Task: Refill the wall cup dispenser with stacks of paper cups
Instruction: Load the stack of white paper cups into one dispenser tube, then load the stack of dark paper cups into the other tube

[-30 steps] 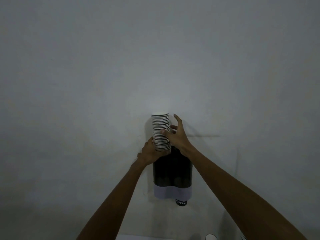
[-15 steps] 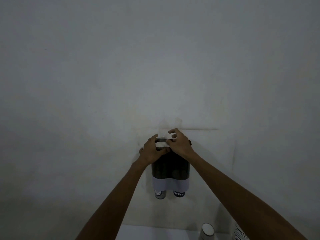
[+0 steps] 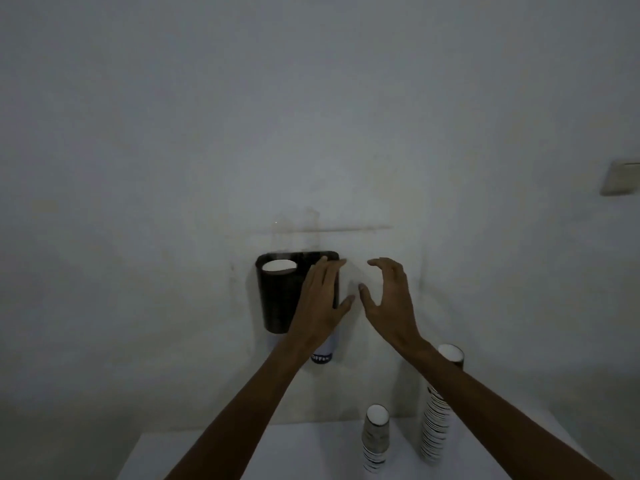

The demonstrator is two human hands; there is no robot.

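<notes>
Grip: neither hand holds anything. My left hand [image 3: 320, 303] has its fingers straight and lies across the right half of the dispenser; I cannot tell whether it presses on it. My right hand [image 3: 391, 299] hangs in the air just beside it, near the middle of the frame, spread with the fingers loosely bent.
Dispenser [image 3: 277, 299]: a dark two-slot holder on the wall, just left of centre.
Left slot: the white rim of a cup stack [image 3: 278, 266] shows at the top, so I judge this side loaded.
Right slot: my left hand hides its top. A cup bottom [image 3: 321, 355] with lettering pokes out below; how full it is, I cannot tell.
Spare cups: a short stack [image 3: 375, 438] and a tall stack [image 3: 436, 420] stand upright on the white table [image 3: 242, 452], lower right of the frame. My right forearm partly covers the tall one.
Further out: a wall switch [image 3: 620, 178] at the right edge.
Step in hand: between loads, I judge, since both hands are free.
Next move: bring the right hand down to one stack, wrap it around the middle, lift it straight so it does not buckle, and line it up over the right slot if that slot has room.
</notes>
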